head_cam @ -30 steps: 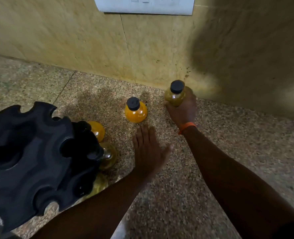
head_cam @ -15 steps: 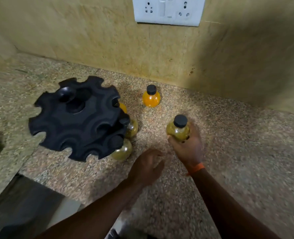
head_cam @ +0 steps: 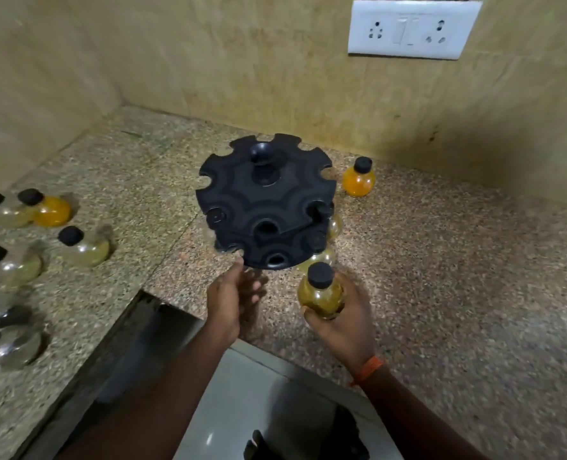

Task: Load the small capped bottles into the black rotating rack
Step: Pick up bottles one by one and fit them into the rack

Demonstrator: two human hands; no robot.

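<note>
The black rotating rack (head_cam: 265,204) stands on the granite counter, two notched tiers high. A few capped bottles (head_cam: 333,225) hang in its right-hand slots. My right hand (head_cam: 342,320) holds a small yellow-green bottle with a black cap (head_cam: 322,292) upright, just in front and right of the rack's lower tier. My left hand (head_cam: 232,297) is open, its fingertips touching the front rim of the lower tier. An orange bottle (head_cam: 358,179) stands alone behind the rack on the right.
Several more capped bottles (head_cam: 83,245), mostly pale with one orange (head_cam: 51,209), stand on the counter at the left. The counter's edge (head_cam: 182,307) steps back right under my arms. A white socket panel (head_cam: 411,28) is on the back wall.
My right hand has carried the bottle back toward me to the rack's front. My left hand has opened and reached the lower tier's rim. The view has pulled back, showing the left bottles.
</note>
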